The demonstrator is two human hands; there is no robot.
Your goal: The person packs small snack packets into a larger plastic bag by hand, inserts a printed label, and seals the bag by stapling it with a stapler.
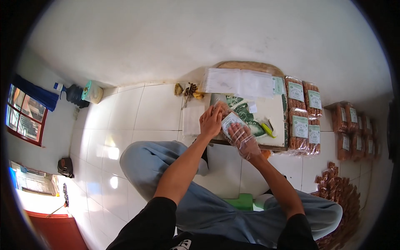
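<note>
A clear plastic bag with brown contents (223, 108) and a white-and-green label lies slanted over the near edge of a low board. My left hand (211, 121) is closed around its left side, fingers curled over the filled end. My right hand (241, 138) lies flat with fingers outstretched near the label; clear plastic covers it to the wrist, and whether this is the bag's loose end or a glove I cannot tell. Right of the hands, a yellow-green cutter (267, 130) rests on the board beside a small white paper (252, 107).
Clear bags (239, 81) lie along the board's (277, 111) back. Filled labelled packs (299, 129) stand at its right, with more packs (352, 129) farther right. Small brown packets (337, 187) are heaped by my right knee. Bananas (197, 95) lie by the wall; a green stool (241, 202) is below.
</note>
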